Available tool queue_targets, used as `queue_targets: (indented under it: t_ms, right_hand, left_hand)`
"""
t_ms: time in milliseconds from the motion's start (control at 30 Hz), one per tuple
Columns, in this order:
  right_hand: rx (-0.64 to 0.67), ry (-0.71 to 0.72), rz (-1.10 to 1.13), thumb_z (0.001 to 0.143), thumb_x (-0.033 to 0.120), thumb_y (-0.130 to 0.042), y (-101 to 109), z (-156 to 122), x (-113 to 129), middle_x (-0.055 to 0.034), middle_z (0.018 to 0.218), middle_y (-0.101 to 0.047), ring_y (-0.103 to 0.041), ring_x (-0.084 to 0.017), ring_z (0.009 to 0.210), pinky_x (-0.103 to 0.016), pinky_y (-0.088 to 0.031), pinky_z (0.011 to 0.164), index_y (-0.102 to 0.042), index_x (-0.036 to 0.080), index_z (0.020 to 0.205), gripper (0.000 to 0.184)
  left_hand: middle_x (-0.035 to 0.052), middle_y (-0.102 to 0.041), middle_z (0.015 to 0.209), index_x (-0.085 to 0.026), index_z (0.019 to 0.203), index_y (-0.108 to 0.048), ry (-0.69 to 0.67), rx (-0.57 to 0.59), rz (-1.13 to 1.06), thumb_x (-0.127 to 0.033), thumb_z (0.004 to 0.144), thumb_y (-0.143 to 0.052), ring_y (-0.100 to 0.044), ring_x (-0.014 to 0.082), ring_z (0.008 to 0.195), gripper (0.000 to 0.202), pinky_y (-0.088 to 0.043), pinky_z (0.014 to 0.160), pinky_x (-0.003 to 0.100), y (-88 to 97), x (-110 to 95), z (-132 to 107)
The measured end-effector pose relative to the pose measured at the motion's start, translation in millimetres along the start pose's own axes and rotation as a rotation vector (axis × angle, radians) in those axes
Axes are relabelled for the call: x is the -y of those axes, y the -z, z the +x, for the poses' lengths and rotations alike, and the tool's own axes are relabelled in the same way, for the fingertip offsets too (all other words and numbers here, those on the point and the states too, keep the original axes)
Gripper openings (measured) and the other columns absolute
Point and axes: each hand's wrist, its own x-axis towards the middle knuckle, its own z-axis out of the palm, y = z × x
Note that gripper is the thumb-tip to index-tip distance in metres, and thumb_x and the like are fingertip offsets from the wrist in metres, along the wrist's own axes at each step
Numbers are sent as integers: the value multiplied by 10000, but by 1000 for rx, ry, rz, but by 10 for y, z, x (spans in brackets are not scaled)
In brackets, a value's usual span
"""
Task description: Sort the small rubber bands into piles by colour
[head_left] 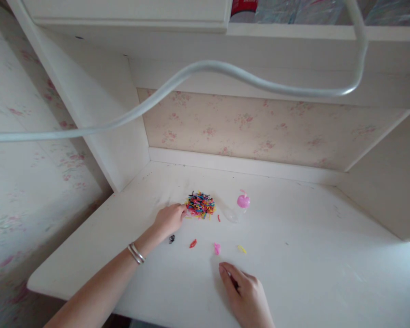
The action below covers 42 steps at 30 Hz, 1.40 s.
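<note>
A heap of small rubber bands in many colours lies on the white desktop. At its left edge, my left hand touches the heap with its fingers drawn together; what is between them is hidden. Nearer to me are small groups of bands in a row: black, red, pink and yellow. Just below the pink group, my right hand is curled with thumb and forefinger together, and I cannot make out anything in the pinch. One loose red band lies right of the heap.
Behind and right of the heap are a pink apple-shaped lid and a clear plastic container. A white cable crosses the upper view. A shelf overhangs the desk, with side panels left and right.
</note>
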Motion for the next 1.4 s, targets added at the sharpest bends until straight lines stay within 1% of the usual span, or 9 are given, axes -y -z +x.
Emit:
queue_targets:
  t_ms: [167,367,600,733,933,1067,1167,1300,1400]
  right_hand:
    - [-72,-1,11,926,560,-256,-24,4,19,-48,619,-687,-622,-135,525,-173,-466,548,-729,232,830,584]
    - [-36,0,20,933,533,-283,-1,4,26,-42,666,-701,-635,-131,562,-167,-459,551,-727,236,859,540]
    - [-48,-9,-1,936,536,-263,-12,2,31,-42,675,-703,-643,-142,568,-184,-459,554,-721,236,859,552]
    - [12,-16,6,938,536,-259,1,6,26,-58,725,-719,-659,-155,605,-191,-467,572,-720,233,895,553]
    - [53,0,3,942,514,-282,27,9,28,-57,776,-732,-680,-161,650,-191,-492,624,-716,240,931,514]
    - [39,3,21,940,525,-279,49,12,57,-67,761,-731,-680,-165,647,-192,-502,638,-723,237,919,529]
    - [0,15,32,931,555,-269,41,9,65,-68,719,-726,-677,-164,618,-190,-504,617,-730,241,888,560]
    - [-78,13,30,922,579,-256,-30,1,35,-66,667,-712,-663,-163,574,-189,-493,578,-732,242,830,590]
    - [-76,17,54,927,559,-259,-75,2,7,-52,668,-708,-662,-164,581,-194,-482,570,-722,247,826,568]
  left_hand:
    - [35,-681,1032,-252,972,-619,12,-12,9,-282,927,-385,-650,199,910,240,-443,713,273,54,-11,-31]
    - [47,-670,1049,-246,1015,-582,25,-20,20,-310,958,-331,-652,194,902,266,-448,718,280,108,-36,-153]
    - [52,-677,1003,-221,1042,-523,7,-39,17,-332,975,-279,-673,201,811,277,-452,663,283,134,-260,-437]
    - [57,-681,970,-213,1020,-515,-36,-31,-15,-327,978,-264,-681,201,789,279,-458,650,283,63,-472,-621]
    - [48,-673,913,-227,997,-529,-69,-40,-14,-298,976,-272,-678,185,721,267,-450,581,253,-134,-789,-808]
    - [35,-658,857,-229,955,-549,-54,-60,8,-251,967,-278,-667,186,678,273,-446,532,249,-236,-958,-844]
    - [45,-650,829,-216,922,-569,-32,-62,29,-227,956,-281,-666,195,710,290,-464,550,255,-296,-1053,-843]
    - [73,-647,819,-201,893,-593,-5,-49,31,-222,950,-272,-662,202,752,327,-478,572,259,-347,-1136,-833]
    - [67,-661,840,-222,898,-602,-21,-41,-15,-210,943,-283,-662,202,757,322,-487,591,274,-347,-1168,-834]
